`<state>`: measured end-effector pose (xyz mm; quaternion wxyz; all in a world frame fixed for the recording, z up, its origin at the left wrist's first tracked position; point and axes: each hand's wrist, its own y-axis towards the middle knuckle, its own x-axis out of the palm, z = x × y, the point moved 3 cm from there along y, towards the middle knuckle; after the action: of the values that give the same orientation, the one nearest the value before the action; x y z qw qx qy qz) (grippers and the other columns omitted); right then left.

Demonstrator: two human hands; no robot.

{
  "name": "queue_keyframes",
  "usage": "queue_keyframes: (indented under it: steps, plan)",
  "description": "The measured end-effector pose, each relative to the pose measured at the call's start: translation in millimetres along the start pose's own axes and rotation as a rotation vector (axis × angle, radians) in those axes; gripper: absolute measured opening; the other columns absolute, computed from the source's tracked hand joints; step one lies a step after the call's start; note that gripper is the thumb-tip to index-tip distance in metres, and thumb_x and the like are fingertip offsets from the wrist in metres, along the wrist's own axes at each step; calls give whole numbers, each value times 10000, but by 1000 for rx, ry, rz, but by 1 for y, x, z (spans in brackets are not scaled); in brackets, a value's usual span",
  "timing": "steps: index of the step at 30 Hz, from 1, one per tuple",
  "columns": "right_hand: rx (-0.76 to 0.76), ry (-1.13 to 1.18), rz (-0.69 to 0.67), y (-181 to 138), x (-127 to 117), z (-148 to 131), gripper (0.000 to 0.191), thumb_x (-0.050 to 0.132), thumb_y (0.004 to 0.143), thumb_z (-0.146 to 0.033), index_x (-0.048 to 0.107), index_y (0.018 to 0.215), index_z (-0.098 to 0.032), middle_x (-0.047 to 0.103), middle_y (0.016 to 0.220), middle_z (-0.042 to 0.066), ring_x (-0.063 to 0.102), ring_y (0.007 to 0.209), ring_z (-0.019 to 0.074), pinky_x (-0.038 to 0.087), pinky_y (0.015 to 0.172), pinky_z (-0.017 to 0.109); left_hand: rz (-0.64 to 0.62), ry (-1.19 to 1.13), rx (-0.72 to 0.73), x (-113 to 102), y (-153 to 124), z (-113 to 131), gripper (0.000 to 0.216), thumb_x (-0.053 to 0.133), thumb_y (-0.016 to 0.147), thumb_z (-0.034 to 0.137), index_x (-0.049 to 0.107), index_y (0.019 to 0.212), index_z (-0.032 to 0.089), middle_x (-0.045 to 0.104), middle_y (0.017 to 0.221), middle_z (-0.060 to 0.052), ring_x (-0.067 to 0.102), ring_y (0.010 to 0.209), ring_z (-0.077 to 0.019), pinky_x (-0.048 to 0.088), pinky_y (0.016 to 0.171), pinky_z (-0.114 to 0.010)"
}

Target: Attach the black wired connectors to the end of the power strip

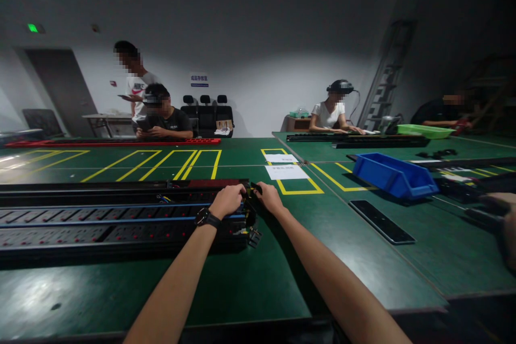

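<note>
Several long black power strips point(100, 220) lie side by side on the green table point(258, 285), running off to the left. My left hand point(228, 200), with a black watch on its wrist, is closed over the right end of the strips. My right hand point(269, 197) is closed just beside it, pinching a small black end part point(252, 189) with yellow wiring. A loose black end piece point(255, 236) sits at the strip's near right corner.
A blue bin point(393, 174) and a flat black bar point(381, 220) lie to the right. White paper sheets point(285, 171) sit in yellow-marked boxes. Other people work at the far tables; a green tray point(425, 130) stands at the back right. A hand shows at the right edge.
</note>
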<state>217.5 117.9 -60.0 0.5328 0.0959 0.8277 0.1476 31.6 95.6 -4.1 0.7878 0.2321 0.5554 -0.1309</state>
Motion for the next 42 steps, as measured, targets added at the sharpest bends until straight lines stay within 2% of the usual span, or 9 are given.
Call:
queue_keyframes:
  steps: [9, 24, 34, 38, 42]
  plan:
    - [-88, 31, 40, 2, 9, 7, 251, 580, 965, -244, 689, 1190, -221, 741, 1096, 84, 664, 1007, 218, 424, 842, 264, -2, 0, 1, -3, -1, 3, 352, 470, 897, 143, 702, 1140, 245, 763, 1112, -79, 707, 1030, -237, 510, 889, -307]
    - [-61, 2, 0, -6, 2, 0, 230, 544, 990, -269, 630, 1192, -199, 672, 1088, 93, 604, 1019, 210, 406, 847, 272, 7, -24, 10, 0, 1, -1, 337, 476, 884, 138, 708, 1103, 251, 767, 1090, -68, 710, 1014, -231, 510, 888, -308]
    - [-44, 16, 43, -6, 5, 2, 310, 579, 929, -240, 626, 1233, -209, 668, 1114, 100, 600, 1016, 220, 421, 842, 285, 7, -10, 8, 1, 1, 0, 340, 476, 871, 132, 718, 1081, 246, 769, 1081, -69, 708, 1008, -231, 509, 886, -304]
    - [54, 197, 168, 1, 3, 13, 342, 607, 871, -341, 678, 1183, -221, 684, 1032, 67, 618, 938, 215, 438, 810, 289, -4, -20, 0, -2, 0, 2, 347, 477, 872, 123, 719, 1090, 242, 770, 1087, -70, 706, 1009, -223, 508, 893, -298]
    - [356, 532, 361, 9, 0, 42, 332, 552, 831, -398, 736, 991, -172, 712, 855, 62, 636, 819, 224, 454, 768, 305, -3, -47, 5, -4, -1, 4, 340, 477, 876, 116, 725, 1073, 239, 768, 1114, -69, 705, 1030, -218, 506, 905, -295]
